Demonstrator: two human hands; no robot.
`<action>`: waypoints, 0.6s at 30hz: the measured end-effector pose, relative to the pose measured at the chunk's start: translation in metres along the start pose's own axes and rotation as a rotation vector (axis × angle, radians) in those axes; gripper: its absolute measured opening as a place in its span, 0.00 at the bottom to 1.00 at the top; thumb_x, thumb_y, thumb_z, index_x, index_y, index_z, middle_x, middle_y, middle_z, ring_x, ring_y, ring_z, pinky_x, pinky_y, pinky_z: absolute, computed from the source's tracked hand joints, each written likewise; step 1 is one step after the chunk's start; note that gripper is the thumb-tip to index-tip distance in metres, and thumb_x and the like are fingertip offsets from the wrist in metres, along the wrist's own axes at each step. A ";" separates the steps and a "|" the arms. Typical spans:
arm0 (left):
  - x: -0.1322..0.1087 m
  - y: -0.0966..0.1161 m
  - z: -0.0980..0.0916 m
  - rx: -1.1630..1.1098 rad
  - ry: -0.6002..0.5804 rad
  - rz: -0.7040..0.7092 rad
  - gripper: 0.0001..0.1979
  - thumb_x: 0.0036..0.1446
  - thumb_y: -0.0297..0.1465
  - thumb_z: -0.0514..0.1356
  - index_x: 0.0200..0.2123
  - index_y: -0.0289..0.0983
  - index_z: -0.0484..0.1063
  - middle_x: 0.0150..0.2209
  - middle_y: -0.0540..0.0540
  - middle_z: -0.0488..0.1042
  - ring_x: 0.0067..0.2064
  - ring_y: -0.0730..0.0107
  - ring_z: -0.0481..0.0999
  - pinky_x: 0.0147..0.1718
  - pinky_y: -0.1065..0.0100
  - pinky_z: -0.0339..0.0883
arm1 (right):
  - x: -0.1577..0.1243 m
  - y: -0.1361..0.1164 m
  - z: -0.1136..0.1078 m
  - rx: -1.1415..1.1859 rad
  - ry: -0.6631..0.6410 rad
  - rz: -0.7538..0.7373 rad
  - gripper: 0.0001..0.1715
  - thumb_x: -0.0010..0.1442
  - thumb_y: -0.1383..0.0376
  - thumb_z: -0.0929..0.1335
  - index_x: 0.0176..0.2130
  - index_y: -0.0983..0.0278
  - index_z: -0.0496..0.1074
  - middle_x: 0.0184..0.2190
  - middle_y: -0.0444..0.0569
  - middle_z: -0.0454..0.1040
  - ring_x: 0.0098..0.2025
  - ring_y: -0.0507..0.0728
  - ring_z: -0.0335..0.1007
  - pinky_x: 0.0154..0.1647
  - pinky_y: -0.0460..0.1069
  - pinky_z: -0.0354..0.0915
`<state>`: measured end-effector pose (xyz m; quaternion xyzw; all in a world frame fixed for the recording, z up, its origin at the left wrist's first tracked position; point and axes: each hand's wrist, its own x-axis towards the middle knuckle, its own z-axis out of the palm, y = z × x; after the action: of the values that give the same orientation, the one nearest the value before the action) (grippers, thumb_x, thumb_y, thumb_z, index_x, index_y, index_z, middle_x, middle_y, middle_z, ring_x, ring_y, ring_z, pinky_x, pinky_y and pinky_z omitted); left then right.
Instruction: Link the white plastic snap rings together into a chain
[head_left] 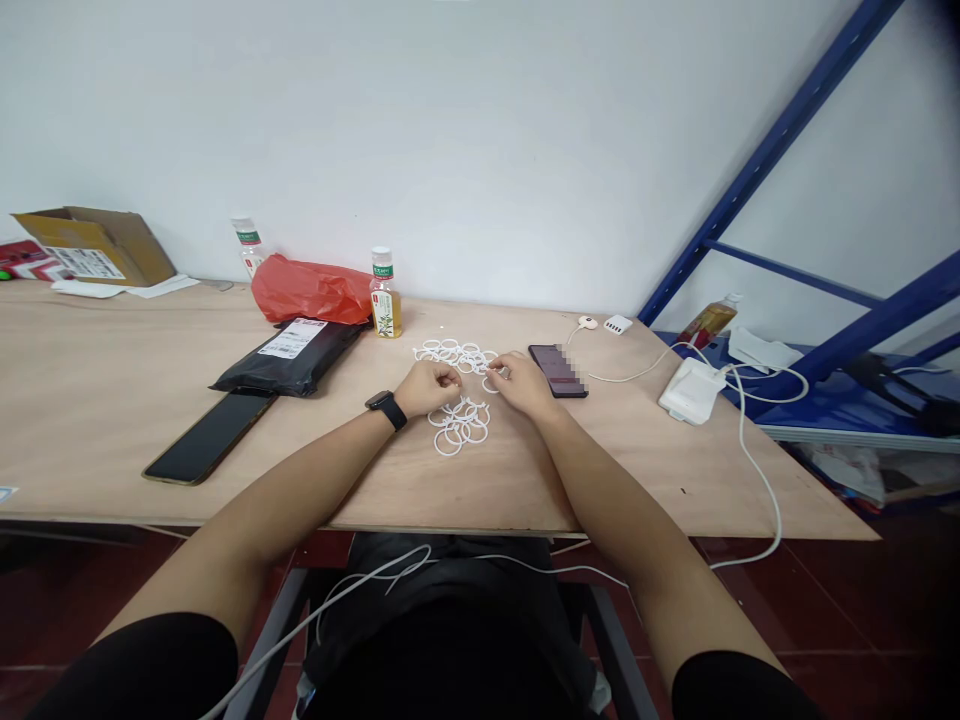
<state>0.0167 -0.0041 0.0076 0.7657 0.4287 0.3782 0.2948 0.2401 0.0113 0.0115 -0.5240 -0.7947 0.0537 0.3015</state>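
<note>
My left hand (429, 388), with a black watch (385, 408) on its wrist, hovers just above the table with thumb and fingertips pinched together; what they hold, if anything, is too small to make out. Opposite it, my right hand (521, 382) is closed with thumb and finger on a white ring (486, 388). Several more white plastic rings with small eyelets lie in a near pile (461, 425) below my left hand's fingertips. Beyond both hands, other rings form a loose row (448, 347) that reaches the right fingertips.
Left of my hands lie a large phone (210, 440), a black parcel (300, 360), a red plastic bag (311, 290) and a drink bottle (385, 300). To the right are a dark phone (555, 370), a white charger (690, 390) with cables, and a blue metal frame (750, 160).
</note>
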 end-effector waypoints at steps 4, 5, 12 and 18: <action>-0.001 0.003 0.001 -0.021 -0.029 -0.003 0.10 0.43 0.26 0.57 0.29 0.32 0.77 0.22 0.51 0.74 0.23 0.77 0.67 0.23 0.76 0.60 | -0.001 0.000 0.000 -0.025 -0.053 0.006 0.10 0.61 0.62 0.68 0.41 0.61 0.76 0.43 0.50 0.76 0.46 0.57 0.71 0.47 0.51 0.65; -0.001 0.003 0.002 -0.022 -0.034 0.001 0.10 0.43 0.26 0.57 0.29 0.32 0.77 0.23 0.51 0.74 0.23 0.77 0.67 0.24 0.75 0.60 | -0.001 0.001 0.001 -0.031 -0.069 0.008 0.10 0.61 0.61 0.68 0.42 0.61 0.76 0.43 0.50 0.76 0.46 0.58 0.71 0.47 0.51 0.65; 0.000 0.000 0.001 -0.017 -0.022 0.072 0.09 0.46 0.26 0.56 0.29 0.34 0.77 0.28 0.49 0.77 0.29 0.73 0.72 0.30 0.72 0.65 | -0.002 0.001 0.004 -0.081 -0.199 -0.003 0.12 0.60 0.61 0.68 0.45 0.59 0.76 0.46 0.51 0.76 0.47 0.59 0.72 0.47 0.51 0.65; -0.002 -0.005 -0.001 0.020 -0.050 0.071 0.10 0.48 0.25 0.54 0.29 0.34 0.75 0.25 0.51 0.73 0.26 0.75 0.68 0.27 0.74 0.62 | -0.002 0.002 0.005 -0.117 -0.182 0.023 0.16 0.59 0.60 0.69 0.47 0.59 0.76 0.48 0.51 0.76 0.48 0.60 0.72 0.46 0.51 0.65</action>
<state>0.0128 -0.0030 0.0038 0.7925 0.3977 0.3649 0.2839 0.2396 0.0118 0.0052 -0.5427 -0.8146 0.0581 0.1962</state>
